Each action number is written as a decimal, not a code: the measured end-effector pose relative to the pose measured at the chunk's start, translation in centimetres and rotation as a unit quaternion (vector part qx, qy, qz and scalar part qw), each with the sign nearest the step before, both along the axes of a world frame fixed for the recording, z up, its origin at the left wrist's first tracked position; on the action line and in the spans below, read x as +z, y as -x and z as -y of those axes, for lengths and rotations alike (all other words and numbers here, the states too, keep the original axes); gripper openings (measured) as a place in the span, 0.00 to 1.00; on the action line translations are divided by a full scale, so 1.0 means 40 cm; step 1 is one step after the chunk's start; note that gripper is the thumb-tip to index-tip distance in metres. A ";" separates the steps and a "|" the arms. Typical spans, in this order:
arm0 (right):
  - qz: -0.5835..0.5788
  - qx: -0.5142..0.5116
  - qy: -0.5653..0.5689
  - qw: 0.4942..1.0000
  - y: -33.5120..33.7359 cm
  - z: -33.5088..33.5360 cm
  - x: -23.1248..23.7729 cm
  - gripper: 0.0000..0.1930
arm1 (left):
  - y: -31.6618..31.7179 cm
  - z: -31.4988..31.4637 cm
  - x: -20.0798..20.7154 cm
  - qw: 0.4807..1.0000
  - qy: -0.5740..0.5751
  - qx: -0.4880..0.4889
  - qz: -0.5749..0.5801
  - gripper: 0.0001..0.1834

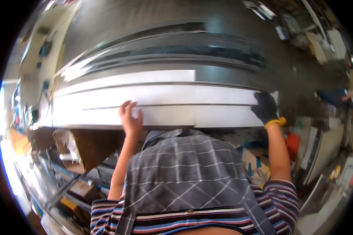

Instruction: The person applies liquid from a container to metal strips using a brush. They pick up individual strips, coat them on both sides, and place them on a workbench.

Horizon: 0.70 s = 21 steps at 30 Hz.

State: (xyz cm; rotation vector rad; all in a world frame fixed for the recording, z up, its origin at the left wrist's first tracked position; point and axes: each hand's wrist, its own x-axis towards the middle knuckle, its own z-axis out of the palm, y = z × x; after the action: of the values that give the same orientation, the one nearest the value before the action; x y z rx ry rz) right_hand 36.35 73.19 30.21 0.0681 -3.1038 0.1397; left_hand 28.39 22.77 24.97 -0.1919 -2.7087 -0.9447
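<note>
Long white strips (164, 113) lie side by side across the dark work table, with thin dark lines between them. My left hand (131, 119) is bare and lies over the nearer strips left of the middle, fingers apart and slightly bent. Toward the right end, my right hand (266, 107) wears a black glove with a yellow cuff. Its thumb and fingers close around the edges of the middle white strip (223, 95). The undersides of the gloved fingers are hidden.
Beyond the strips, long dark glossy pieces (176, 51) lie on the table (145, 11). Scraps (262, 11) sit at the far right. Below the near edge are a cardboard box (255, 156), a shelf rack (62, 192) on the left and leaning boards (321, 152) on the right. Another person (347, 98) shows at the right.
</note>
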 end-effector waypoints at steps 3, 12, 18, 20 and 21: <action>0.034 -0.146 0.241 0.959 0.099 0.011 0.026 0.13 | 0.084 -0.021 0.003 0.997 0.062 -0.036 -0.029 0.17; 0.078 -0.328 0.799 0.498 0.382 -0.072 0.027 0.12 | 0.362 -0.172 0.033 0.983 0.150 -0.099 -0.038 0.22; 0.037 -0.316 0.791 0.522 0.490 -0.093 -0.043 0.11 | 0.403 -0.176 0.008 0.983 0.144 -0.114 -0.018 0.23; 0.013 -0.366 0.778 0.510 0.499 -0.052 0.002 0.07 | 0.395 -0.187 0.020 0.984 0.151 -0.095 -0.018 0.23; 0.060 -0.328 0.792 0.511 0.489 -0.121 -0.040 0.06 | 0.401 -0.210 0.033 0.985 0.140 -0.099 -0.013 0.23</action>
State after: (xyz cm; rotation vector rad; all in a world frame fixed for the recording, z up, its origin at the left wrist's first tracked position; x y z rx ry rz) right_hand 16.79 78.04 28.61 -1.0587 -1.5366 2.5758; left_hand 12.36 31.15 26.29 -0.5336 -2.8273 -0.5992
